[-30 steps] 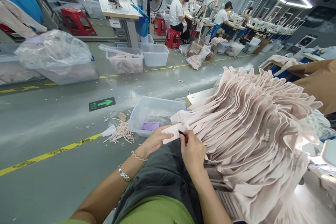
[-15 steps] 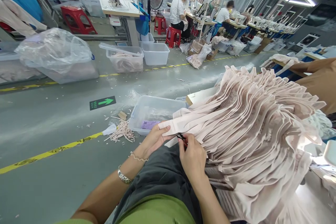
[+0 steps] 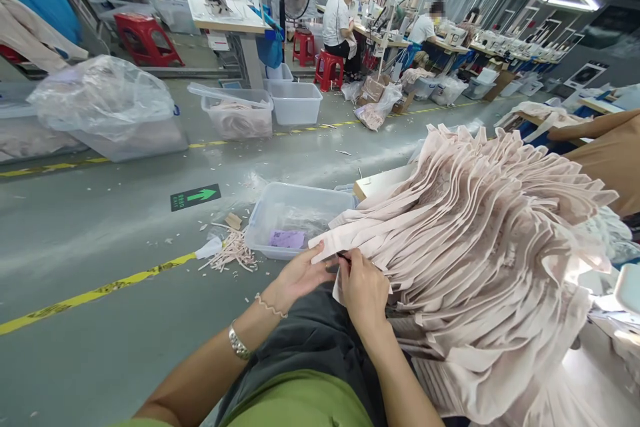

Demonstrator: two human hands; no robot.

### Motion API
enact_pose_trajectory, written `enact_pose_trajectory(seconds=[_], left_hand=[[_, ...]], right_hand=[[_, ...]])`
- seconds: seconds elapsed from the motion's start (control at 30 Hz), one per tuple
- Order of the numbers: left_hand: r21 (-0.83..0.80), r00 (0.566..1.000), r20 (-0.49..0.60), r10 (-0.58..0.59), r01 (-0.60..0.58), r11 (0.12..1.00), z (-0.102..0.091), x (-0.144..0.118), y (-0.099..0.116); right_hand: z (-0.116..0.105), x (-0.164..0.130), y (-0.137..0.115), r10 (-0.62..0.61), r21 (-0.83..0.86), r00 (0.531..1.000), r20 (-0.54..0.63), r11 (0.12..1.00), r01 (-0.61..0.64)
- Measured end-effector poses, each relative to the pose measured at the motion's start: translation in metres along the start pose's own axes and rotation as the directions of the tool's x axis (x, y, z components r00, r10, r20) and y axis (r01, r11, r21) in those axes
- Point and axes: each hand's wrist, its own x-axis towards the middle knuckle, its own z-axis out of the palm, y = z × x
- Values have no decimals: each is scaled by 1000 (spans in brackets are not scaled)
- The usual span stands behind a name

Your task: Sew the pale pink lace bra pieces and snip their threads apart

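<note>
My left hand (image 3: 299, 276) pinches the end of a pale pink fabric strap (image 3: 334, 241) between thumb and fingers, over my lap. Close beside it, my right hand (image 3: 367, 290) is closed around small thread snips (image 3: 344, 255); only their dark tip shows, against the strap's lower edge. The rest of the snips is hidden by my fingers. The strap runs into a large stack of pale pink garments (image 3: 490, 227), layered in folds on my right. A loose fabric end (image 3: 338, 290) hangs below my hands.
A clear plastic bin (image 3: 260, 213) with a purple packet (image 3: 287, 239) stands on the floor ahead. Fabric scraps (image 3: 233, 250) lie beside it. A table corner (image 3: 383, 181) juts out under the stack. Further off are bins, red stools (image 3: 147, 40) and people at sewing machines.
My left hand has shifted slightly and its fingers have spread under the strap. My right fingers now cover more of the snips. The loose fabric end has moved right, below my right hand.
</note>
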Motion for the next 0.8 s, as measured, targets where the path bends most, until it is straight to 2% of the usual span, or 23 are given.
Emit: enact_pose_trajectory(seconds=[0.13,0.23,0.37,0.53,0.63,0.8], left_hand=[[159,996,11,-85,82,984,-10,2,-33],[269,992,14,-123,115,956,-11,5,-46],[369,998,-21,-57,61,927,-9,17,-48],[358,996,-60,67,-41,933,-9,34,-49],[309,994,-78,78,-50,950,-15,40,-39],[173,978,-107,180,-160,972,-21,32,10]], right_hand=[[3,4,2,24,25,999,28,999,-24],[4,3,3,35,59,999,16,998,-36],[2,-2,7,46,147,998,-45,988,-39],[-3,-13,9,56,286,994,-97,958,-26],[-4,-19,11,66,345,991,-121,938,-20],[-5,-23,16,95,401,989,-112,915,-42]])
